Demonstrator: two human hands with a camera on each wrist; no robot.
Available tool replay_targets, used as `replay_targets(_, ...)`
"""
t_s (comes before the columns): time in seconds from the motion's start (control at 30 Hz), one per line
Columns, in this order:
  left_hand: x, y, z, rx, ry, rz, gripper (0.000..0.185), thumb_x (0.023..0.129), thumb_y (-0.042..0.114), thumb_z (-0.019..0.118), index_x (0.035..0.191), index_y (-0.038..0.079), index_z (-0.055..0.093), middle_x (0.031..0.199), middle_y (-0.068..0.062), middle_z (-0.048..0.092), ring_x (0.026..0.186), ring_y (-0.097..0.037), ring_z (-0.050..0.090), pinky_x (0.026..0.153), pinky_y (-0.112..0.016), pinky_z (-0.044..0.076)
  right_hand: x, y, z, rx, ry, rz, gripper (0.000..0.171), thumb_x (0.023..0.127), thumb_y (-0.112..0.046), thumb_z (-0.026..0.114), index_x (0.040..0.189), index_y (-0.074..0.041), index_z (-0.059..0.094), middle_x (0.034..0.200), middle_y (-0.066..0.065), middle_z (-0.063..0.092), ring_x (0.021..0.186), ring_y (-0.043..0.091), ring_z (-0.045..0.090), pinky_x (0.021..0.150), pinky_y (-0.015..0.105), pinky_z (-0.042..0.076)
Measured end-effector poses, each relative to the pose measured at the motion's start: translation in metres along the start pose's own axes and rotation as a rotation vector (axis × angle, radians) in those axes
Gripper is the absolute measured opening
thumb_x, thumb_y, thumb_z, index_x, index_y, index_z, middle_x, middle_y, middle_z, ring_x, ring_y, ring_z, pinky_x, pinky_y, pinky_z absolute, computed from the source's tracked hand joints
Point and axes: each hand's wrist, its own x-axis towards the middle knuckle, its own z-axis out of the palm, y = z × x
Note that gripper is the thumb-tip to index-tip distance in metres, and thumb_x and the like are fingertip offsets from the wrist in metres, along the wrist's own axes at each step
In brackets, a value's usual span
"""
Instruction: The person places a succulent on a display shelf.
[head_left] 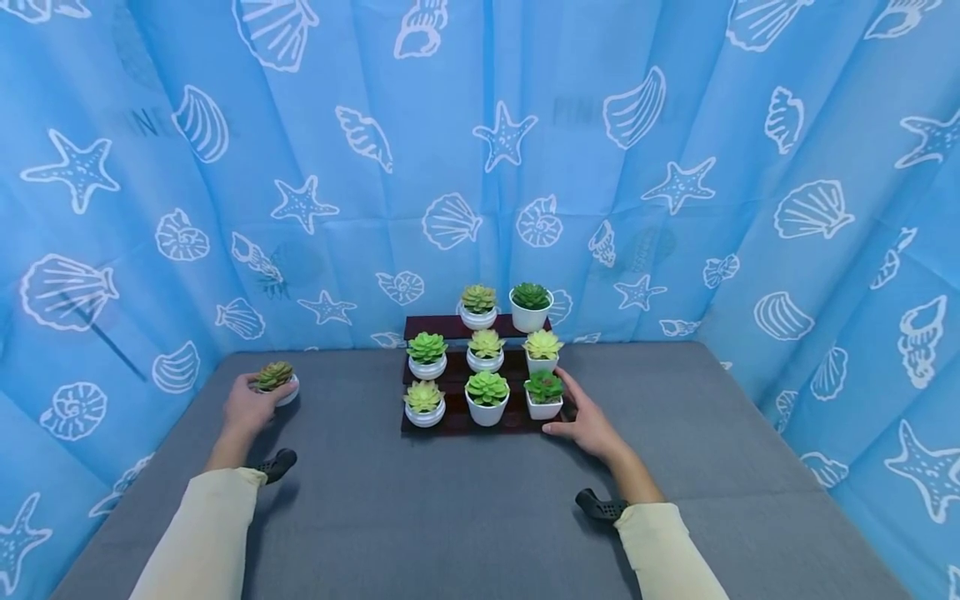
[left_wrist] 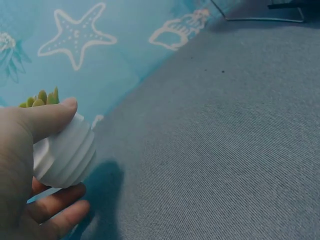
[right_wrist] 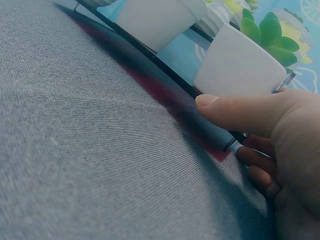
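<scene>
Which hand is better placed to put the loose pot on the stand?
Probably the left hand: it already grips the pot. The right hand only holds the stand's corner, steadying it.

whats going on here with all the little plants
A person sits at a grey table hung round with blue seashell curtains. Their left hand grips a small potted succulent in a ribbed white pot, off to the left of the table. Their right hand holds the front right corner of a dark stepped stand, which carries eight more potted succulents on three tiers.
</scene>
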Motion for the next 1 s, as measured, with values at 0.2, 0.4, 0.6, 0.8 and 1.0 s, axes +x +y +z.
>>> replay_targets(0.2, 0.003, 0.003, 0.006, 0.01, -0.013, -0.01, 0.093, 0.089, 0.048, 0.066, 0.147, -0.009, 0.02, 0.133, -0.035, 0.038, 0.114, -0.045, 0.048, 0.091, -0.055, 0.044, -0.005, 0.0, -0.002, -0.01, 0.008, 0.021, 0.098, 0.081, -0.011, 0.08, 0.156, -0.014, 0.017, 0.154, 0.026, 0.026, 0.135, 0.047, 0.031, 0.103, 0.062, 0.031)
replay_targets(0.4, 0.006, 0.014, 0.007, -0.009, 0.007, -0.001, 0.092, 0.089, 0.048, 0.066, 0.147, -0.008, 0.021, 0.136, -0.034, 0.037, 0.121, -0.046, 0.042, 0.097, -0.057, 0.038, -0.001, -0.002, -0.001, -0.018, -0.004, 0.023, 0.098, 0.082, -0.014, 0.079, 0.156, -0.015, 0.016, 0.154, 0.025, 0.025, 0.136, 0.046, 0.031, 0.103, 0.062, 0.031)
replay_targets(0.6, 0.007, 0.026, 0.009, -0.041, 0.006, 0.016, 0.093, 0.089, 0.048, 0.066, 0.148, -0.006, 0.021, 0.138, -0.033, 0.036, 0.121, -0.044, 0.041, 0.096, -0.057, 0.038, 0.003, -0.002, 0.002, -0.009, -0.003, 0.008, 0.098, 0.081, -0.013, 0.08, 0.156, -0.015, 0.017, 0.153, 0.026, 0.028, 0.135, 0.045, 0.032, 0.103, 0.061, 0.031)
replay_targets(0.8, 0.007, 0.035, 0.016, -0.07, 0.003, 0.032, 0.091, 0.089, 0.046, 0.067, 0.148, -0.007, 0.021, 0.136, -0.032, 0.037, 0.118, -0.043, 0.044, 0.095, -0.055, 0.039, 0.003, -0.002, 0.003, -0.007, 0.004, 0.008, 0.098, 0.081, -0.013, 0.081, 0.156, -0.016, 0.018, 0.153, 0.025, 0.027, 0.135, 0.045, 0.032, 0.103, 0.061, 0.032)
replay_targets(1.0, 0.006, 0.046, 0.018, -0.119, -0.075, 0.032, 0.093, 0.09, 0.047, 0.066, 0.15, -0.006, 0.018, 0.14, -0.034, 0.037, 0.116, -0.043, 0.051, 0.094, -0.05, 0.046, 0.002, -0.001, 0.002, -0.008, 0.004, 0.014, 0.098, 0.081, -0.013, 0.081, 0.156, -0.016, 0.017, 0.154, 0.024, 0.026, 0.136, 0.045, 0.031, 0.103, 0.061, 0.031)
